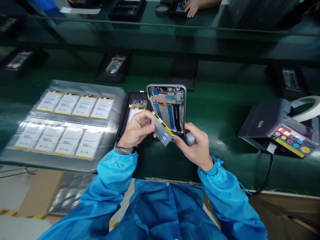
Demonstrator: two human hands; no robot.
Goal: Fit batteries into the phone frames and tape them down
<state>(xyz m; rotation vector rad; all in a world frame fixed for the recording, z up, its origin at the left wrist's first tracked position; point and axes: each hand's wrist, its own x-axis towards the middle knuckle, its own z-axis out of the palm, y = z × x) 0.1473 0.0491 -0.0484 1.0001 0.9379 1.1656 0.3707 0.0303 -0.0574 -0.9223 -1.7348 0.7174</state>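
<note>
Pinched between the thumb and fingers of my left hand point(138, 128) is a flat grey phone battery point(161, 131) with a yellow and black top edge. It is tilted in front of the lower part of an open phone housing point(166, 99). My right hand point(196, 145) grips that housing near its bottom corner, and its thumb reaches to the battery's corner. Inside the housing show circuit boards, blue strips and a black flex cable. Behind my left hand, a black tray point(123, 121) holds another opened phone point(137, 106), partly hidden by the hand.
A clear plastic tray point(121, 95) with several batteries point(102, 107) lies at left. To the right stands a tape dispenser point(262, 121) with a tape roll point(308, 110) and cable. Black trays point(183, 71) line the bench further back. A co-worker's hand point(192, 7) shows at the top.
</note>
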